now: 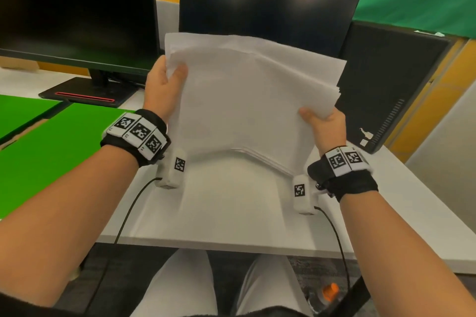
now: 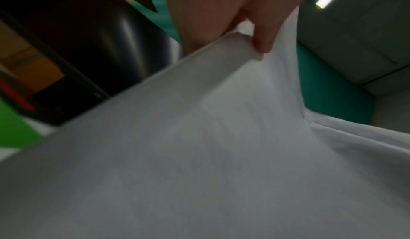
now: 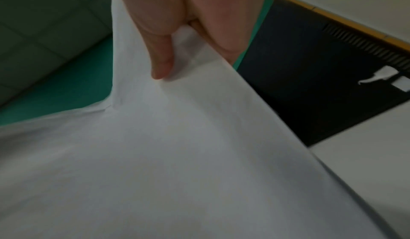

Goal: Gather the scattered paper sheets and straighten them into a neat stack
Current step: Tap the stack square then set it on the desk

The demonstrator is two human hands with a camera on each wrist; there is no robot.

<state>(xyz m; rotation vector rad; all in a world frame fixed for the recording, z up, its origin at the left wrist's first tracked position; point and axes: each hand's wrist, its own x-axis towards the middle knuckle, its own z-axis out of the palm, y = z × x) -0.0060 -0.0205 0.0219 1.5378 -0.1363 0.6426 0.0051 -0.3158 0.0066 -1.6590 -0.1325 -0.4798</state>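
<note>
Both hands hold a bundle of white paper sheets (image 1: 247, 100) up in the air above the white surface (image 1: 231, 216), in front of the seated person. The left hand (image 1: 164, 85) grips the bundle's left edge near its far corner, thumb (image 1: 180, 71) on the upper face and the other fingers curled behind; the left wrist view shows that thumb (image 2: 264, 37) pressed onto the top sheet, which creases beside it. The right hand (image 1: 325, 125) pinches the right edge nearer the person, thumb (image 1: 306, 113) on top and fingers beneath, and the right wrist view shows its thumb tip (image 3: 162, 65) pressing into the paper. The sheets are not squared: their edges fan out in steps along the near right side and at the far left corner, and the bundle sags between the two grips. Each wrist wears a black band (image 1: 139, 134) with black-and-white marker tags and a small white camera unit trailing a cable. Behind the paper stand two dark monitors (image 1: 77, 10), and to the right a black computer tower (image 1: 389, 80). A bright green mat (image 1: 59, 152) lies on the left part of the surface.
</note>
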